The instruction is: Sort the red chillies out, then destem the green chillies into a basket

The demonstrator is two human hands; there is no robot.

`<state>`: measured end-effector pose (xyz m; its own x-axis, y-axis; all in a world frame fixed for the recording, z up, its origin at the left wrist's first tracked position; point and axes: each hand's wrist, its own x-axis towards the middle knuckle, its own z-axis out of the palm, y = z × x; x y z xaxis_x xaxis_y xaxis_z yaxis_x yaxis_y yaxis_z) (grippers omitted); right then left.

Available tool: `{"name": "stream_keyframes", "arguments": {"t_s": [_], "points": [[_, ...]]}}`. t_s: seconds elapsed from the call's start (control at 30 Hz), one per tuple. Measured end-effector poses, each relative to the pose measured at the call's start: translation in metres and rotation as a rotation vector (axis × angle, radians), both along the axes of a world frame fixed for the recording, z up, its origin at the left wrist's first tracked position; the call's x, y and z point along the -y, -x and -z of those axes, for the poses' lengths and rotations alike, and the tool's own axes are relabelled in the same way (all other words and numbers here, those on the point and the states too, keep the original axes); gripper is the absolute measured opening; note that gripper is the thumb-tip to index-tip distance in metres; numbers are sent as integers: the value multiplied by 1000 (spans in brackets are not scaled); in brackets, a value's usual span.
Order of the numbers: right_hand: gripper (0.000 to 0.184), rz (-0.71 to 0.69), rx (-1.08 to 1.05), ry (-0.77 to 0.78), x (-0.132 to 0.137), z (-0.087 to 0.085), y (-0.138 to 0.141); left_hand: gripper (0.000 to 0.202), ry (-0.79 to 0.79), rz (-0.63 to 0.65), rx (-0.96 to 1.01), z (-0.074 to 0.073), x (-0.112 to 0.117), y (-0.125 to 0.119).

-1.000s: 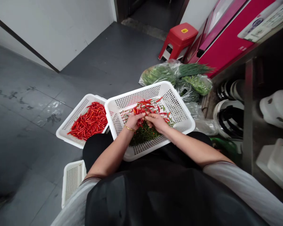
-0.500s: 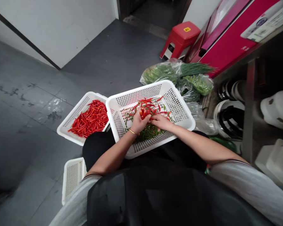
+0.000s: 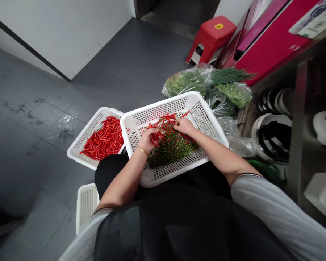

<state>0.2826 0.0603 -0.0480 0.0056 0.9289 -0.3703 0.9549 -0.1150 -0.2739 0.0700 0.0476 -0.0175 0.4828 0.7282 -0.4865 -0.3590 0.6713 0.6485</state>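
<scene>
A white perforated plastic basket point(image 3: 148, 180) rests across my lap. Inside it lie a heap of green chili stems point(image 3: 175, 150) and some loose red chili peppers point(image 3: 167, 117) toward the far side. My left hand point(image 3: 146, 140) is closed around a bunch of red chili peppers point(image 3: 156, 138) over the basket's left half. To its right, my right hand point(image 3: 185, 127) pinches at the loose peppers, its fingertips partly hidden; a red chili pepper seems to be between them. The two hands are apart.
A second white basket point(image 3: 78, 158) full of picked red chilies point(image 3: 104, 139) stands at left. Another white basket point(image 3: 81, 203) sits nearer me. Bagged greens point(image 3: 184, 83), a red stool point(image 3: 213, 32) and a shelf with stacked containers point(image 3: 273, 134) are at right.
My hands have separated: the left moved left and slightly down with its bunch of chilies, the right moved up to the loose peppers. More of the green stems now shows.
</scene>
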Motion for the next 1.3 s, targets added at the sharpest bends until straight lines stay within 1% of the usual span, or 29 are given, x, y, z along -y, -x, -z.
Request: {"name": "stream_keyframes", "arguments": {"t_s": [0.07,0.1,0.17,0.2,0.27,0.33,0.4,0.43,0.47,0.5,0.57,0.6,0.63,0.67,0.7,0.73,0.8,0.9,0.93,0.97,1.0,1.07,1.1,1.13,1.17,1.2,1.23,1.27,1.3], "points": [[17,-4,-182,-36,12,-14,4,25,23,45,-131,10,3,-9],[16,-22,-305,-28,19,-20,7,29,12,53,-172,14,5,-13],[15,-28,-584,55,33,-31,13,38,-36,49,-191,18,8,-19],[17,8,-715,120,40,-33,16,40,-63,44,-184,18,10,-21],[26,149,-908,234,53,-35,23,37,-116,27,-189,15,16,-23],[34,276,-980,311,66,-33,30,32,-153,-13,-231,10,23,-24],[37,310,-939,309,80,-33,35,29,-170,-74,-299,4,31,-23],[37,275,-886,262,88,-33,37,28,-180,-98,-334,0,35,-22],[38,199,-817,182,95,-35,37,28,-192,-103,-362,-4,39,-19],[38,80,-740,84,102,-38,37,28,-204,-71,-380,-7,42,-16],[35,-250,-595,-74,111,-46,33,29,-201,84,-371,-13,48,-8],[32,-417,-541,-106,114,-51,29,30,-179,169,-349,-14,50,-4],[31,-550,-508,-103,114,-57,24,32,-146,235,-319,-15,52,-1],[30,-635,-492,-84,112,-62,19,34,-107,270,-288,-14,54,1],[31,-678,-488,-64,109,-66,15,35,-73,270,-261,-14,55,3],[33,-686,-487,-56,104,-69,12,37,-53,238,-240,-13,56,3],[35,-631,-475,-77,95,-72,11,38,-74,119,-234,-12,57,0],[36,-474,-482,-134,93,-74,25,33,-209,-95,-277,-14,54,-4],[36,-461,-529,-134,97,-76,33,32,-240,-100,-269,-15,53,-5],[35,-502,-601,-114,103,-79,41,31,-252,-47,-241,-16,52,-5],[35,-598,-688,-71,110,-82,47,30,-246,50,-196,-15,51,-5],[35,-839,-823,85,118,-90,51,30,-205,239,-82,-12,49,-3],[35,-917,-832,183,117,-92,48,29,-182,277,-25,-9,48,-1],[33,-938,-792,269,113,-92,40,29,-161,263,23,-6,46,1],[32,-886,-694,339,104,-88,30,29,-138,211,58,-3,44,3],[27,-784,-551,362,92,-81,18,29,-110,152,81,-1,41,5],[24,-649,-363,334,78,-71,5,29,-77,99,86,0,39,7],[31,-479,-127,277,64,-59,-6,29,-44,59,71,1,37,9],[38,-334,57,235,50,-46,-15,28,-13,28,44,1,34,10]]}}
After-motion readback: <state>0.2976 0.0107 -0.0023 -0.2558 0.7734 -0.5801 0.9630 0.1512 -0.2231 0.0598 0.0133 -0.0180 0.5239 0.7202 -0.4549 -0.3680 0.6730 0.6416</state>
